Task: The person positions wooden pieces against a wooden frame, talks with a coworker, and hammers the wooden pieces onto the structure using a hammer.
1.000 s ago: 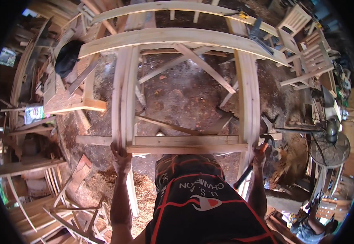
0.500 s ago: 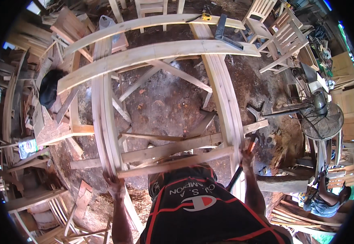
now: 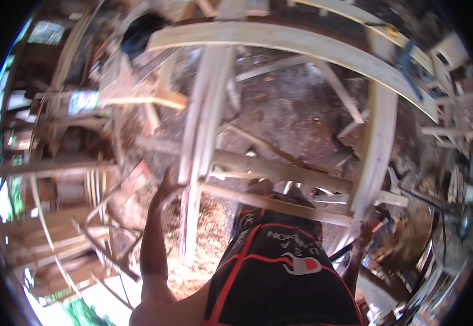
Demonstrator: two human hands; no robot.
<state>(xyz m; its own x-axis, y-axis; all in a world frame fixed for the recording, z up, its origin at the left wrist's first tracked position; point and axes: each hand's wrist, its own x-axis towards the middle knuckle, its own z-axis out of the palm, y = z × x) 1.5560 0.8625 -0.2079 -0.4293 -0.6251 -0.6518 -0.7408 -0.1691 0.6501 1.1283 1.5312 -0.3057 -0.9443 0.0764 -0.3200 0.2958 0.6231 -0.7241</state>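
Note:
My left hand [image 3: 169, 187] is at the near part of the left-hand pair of wooden beams [image 3: 199, 130], fingers stretched out along its outer side. Beside the right-hand beam [image 3: 379, 136], my right hand [image 3: 363, 234] is closed round a slim orange-tipped tool [image 3: 379, 224]; blur hides its exact kind. A short wooden crosspiece [image 3: 280, 205] spans between the beams just in front of my body. Farther off, a long pale board [image 3: 296, 41] lies across both beams, with a dark carpenter's square [image 3: 407, 70] on its right part.
A second long board [image 3: 350, 12] carries a yellow tape measure [image 3: 391, 30]. A brown timber [image 3: 280, 171] runs low behind the crosspiece. Wood shavings [image 3: 209, 239] cover the floor near my left arm. Lumber [image 3: 57, 168] is stacked at the left; a dark bundle [image 3: 141, 35] sits far left.
My view has swung left, so the beams appear farther right and tilted. My left hand has loosened from the beam's top and its fingers now extend outward. The right hand keeps the orange-tipped tool.

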